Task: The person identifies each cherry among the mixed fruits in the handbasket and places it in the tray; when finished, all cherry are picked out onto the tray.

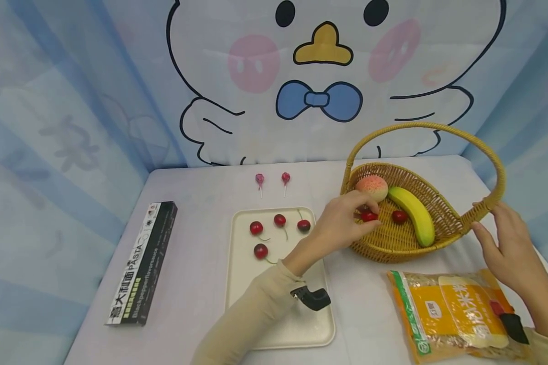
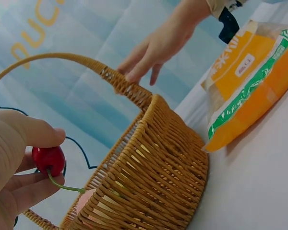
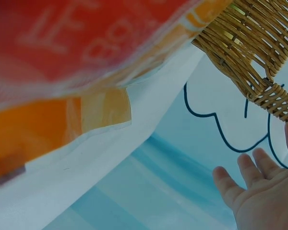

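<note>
We recorded the left hand at the centre of the head view, reaching over the near rim of the woven yellow wicker basket with an arched handle. Its thumb and fingers were pinched on a small glossy red cherry with a thin green stem; the left wrist view showed the fruit held between thumb and forefinger just outside the basket wall, the stem trailing below.

The right hand, at the right of the frame, had its fingers straight and slightly spread, the tips resting against the base of the handle where it meets the rim.

Inside the basket we noted a pink-orange peach, a yellow banana and another red cherry. Four more cherries lay on the cream rectangular tray at lower centre. Two pink lollipops lay beyond the tray, a long black pasta box lay at the left, and an orange plastic bag of grain sat at lower right.

In our judgement the cherry is light, smooth and somewhat slippery, and apt to roll once set down. A light fingertip pinch across the body serves best; the stem looks thin and liable to bend or detach under load.
</note>
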`<state>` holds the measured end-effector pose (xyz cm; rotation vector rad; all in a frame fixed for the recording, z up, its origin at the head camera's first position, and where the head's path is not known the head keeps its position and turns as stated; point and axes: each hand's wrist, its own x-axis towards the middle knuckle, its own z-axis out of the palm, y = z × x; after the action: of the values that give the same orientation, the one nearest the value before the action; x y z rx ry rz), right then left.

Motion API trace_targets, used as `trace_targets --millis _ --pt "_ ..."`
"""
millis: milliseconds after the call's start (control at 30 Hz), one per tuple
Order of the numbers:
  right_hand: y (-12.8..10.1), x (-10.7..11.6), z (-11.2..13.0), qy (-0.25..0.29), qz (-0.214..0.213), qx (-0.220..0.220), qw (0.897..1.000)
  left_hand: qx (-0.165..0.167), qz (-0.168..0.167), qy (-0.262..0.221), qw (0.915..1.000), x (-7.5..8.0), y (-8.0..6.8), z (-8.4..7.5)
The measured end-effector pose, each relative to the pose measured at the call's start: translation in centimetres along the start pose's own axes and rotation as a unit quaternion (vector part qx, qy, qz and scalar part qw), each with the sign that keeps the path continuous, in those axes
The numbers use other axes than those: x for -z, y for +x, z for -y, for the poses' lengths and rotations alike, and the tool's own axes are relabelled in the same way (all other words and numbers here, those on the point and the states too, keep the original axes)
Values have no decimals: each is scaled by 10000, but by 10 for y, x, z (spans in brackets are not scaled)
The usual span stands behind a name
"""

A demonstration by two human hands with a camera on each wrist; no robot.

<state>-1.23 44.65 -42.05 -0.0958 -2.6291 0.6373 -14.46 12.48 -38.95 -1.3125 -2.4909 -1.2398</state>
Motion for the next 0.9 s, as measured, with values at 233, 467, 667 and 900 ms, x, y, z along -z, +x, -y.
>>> trace_targets --millis 233,467,667,900 --pt "1 -1 2 -6 -14 0 10000 257 -85 -243 9993 8 -11 4" --pt "0 0 1 -25 1 -2 10000 335 -216 -676 9969 15 -19 11" --pt "1 0 0 -32 48 -106 9999 433 -321 -963 9939 23 -25 15" --pt "1 0 -1 16 49 -58 10000 606 -366 -1145 9909 31 -37 19"
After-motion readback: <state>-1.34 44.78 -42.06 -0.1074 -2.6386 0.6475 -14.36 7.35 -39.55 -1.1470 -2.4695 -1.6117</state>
